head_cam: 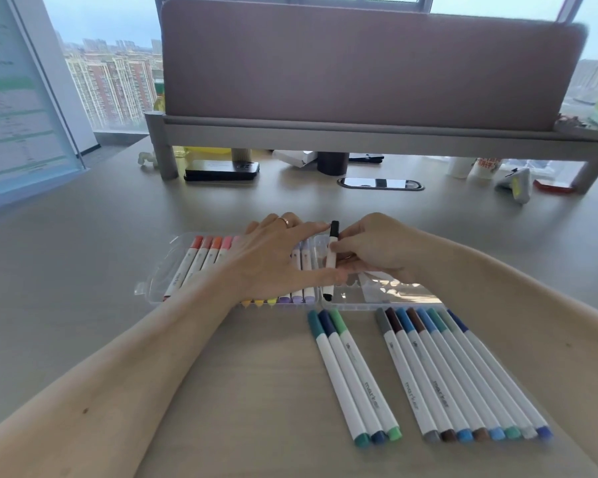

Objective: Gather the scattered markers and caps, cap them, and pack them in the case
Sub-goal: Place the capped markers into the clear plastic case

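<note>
A clear plastic case (159, 270) lies open on the desk, its left half filled with capped markers from red through purple. My left hand (273, 260) lies flat with straight fingers on those markers. My right hand (370, 250) pinches a black-capped marker (331, 260) over the case's middle, at the edge of the right half (377, 294), whose slots show bare. Nearer to me lie a group of three capped markers (353, 377) in teal, navy and green, and a row of several capped markers (463, 377) in grey, brown and blues.
A grey monitor riser (359, 132) with a panel behind it spans the back of the desk. Under it sit a black box (221, 170), a dark cup (332, 163) and a cable grommet (380, 183). A screen (18, 98) stands at the left.
</note>
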Tool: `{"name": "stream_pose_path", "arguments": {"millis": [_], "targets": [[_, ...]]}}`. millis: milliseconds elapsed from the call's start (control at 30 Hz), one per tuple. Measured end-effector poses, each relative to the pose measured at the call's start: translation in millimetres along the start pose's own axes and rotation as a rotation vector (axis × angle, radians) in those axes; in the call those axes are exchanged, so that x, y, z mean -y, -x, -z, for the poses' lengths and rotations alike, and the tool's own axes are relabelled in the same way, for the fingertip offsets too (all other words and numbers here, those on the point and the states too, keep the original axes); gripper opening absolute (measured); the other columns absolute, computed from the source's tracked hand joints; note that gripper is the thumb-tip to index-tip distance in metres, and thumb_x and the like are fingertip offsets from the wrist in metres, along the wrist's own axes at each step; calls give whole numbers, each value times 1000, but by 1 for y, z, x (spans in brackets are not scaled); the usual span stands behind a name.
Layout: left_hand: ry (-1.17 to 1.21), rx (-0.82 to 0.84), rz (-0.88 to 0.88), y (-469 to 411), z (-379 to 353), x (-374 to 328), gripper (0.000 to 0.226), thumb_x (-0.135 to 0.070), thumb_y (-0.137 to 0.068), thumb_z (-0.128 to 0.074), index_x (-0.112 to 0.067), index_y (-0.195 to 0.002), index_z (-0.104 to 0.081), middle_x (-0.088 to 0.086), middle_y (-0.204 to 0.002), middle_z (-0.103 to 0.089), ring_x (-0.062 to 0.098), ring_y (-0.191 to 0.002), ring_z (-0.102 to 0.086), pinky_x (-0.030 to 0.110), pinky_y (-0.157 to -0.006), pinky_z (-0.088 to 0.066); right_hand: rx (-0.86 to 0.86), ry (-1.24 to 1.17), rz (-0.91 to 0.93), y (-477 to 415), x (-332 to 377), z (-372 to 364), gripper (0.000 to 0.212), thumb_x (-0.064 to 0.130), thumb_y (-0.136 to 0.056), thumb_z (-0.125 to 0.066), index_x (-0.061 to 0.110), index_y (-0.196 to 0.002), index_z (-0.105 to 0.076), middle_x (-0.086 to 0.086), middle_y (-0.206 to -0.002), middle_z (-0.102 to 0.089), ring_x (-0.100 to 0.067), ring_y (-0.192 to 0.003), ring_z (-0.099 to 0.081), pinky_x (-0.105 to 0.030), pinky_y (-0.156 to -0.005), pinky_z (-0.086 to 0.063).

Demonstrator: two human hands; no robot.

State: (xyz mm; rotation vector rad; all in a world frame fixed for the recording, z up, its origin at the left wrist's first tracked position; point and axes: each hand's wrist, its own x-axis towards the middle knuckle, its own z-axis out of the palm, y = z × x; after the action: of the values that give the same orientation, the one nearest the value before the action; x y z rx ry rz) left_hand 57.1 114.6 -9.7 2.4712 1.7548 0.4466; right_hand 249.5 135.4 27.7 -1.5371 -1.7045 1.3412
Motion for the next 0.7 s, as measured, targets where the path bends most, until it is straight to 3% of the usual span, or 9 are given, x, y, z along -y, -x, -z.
{"name": "stream_pose_path", "arguments": {"millis": [100, 300, 467, 533, 633, 700], "targets": [[-30, 19, -4, -1, 0, -1, 103, -96, -68, -44, -51, -157, -17, -9, -144, -45, 17, -131, -41, 43, -112, -32, 16, -35, -5, -2, -3, -2, 14, 3, -99, -62, -8, -98, -71, -16, -86, -79, -23, -79, -78, -30, -76, -64], [-23, 21, 5, 1, 0, -2, 100, -96, -68, -49, -54, -154, -23, -14, -139, -44, 13, -126, -40, 40, -110, -33, 1, 51, 22, -1, -5, -5, 13, 0, -95, -67, -7, -103, -74, -18, -90, -78, -21, -74, -76, -28, -73, -64], [-39, 26, 8, 0, 0, -2, 100, -99, -66, -43, -50, -152, -30, -11, -144, -44, 15, -128, -40, 43, -111, -33, -62, 163, 94, 2, -12, -3, 9, 7, -89, -75, 2, -96, -78, -15, -85, -79, -29, -84, -78, -40, -87, -63], [-44, 27, 15, 1, 1, -4, 103, -100, -63, -41, -48, -152, -33, -10, -146, -43, 15, -130, -40, 42, -111, -32, -82, 220, 106, 3, -15, -4, 16, 14, -88, -79, 6, -102, -77, -11, -82, -79, -23, -81, -78, -35, -84, -63], [-62, 32, 23, 1, 3, -7, 102, -98, -64, -43, -43, -150, -41, -10, -145, -42, 14, -130, -39, 41, -111, -31, -118, 253, 133, 4, -19, -6, 27, 19, -85, -82, 11, -110, -74, -4, -79, -79, -8, -67, -74, -16, -63, -56], [-58, 33, 27, 2, 5, -9, 98, -96, -67, -48, -43, -149, -42, -10, -143, -43, 14, -129, -39, 41, -111, -31, -133, 257, 147, 3, -20, -7, 30, 21, -83, -84, 13, -110, -74, -2, -80, -79, -9, -68, -75, -21, -70, -59]]}}
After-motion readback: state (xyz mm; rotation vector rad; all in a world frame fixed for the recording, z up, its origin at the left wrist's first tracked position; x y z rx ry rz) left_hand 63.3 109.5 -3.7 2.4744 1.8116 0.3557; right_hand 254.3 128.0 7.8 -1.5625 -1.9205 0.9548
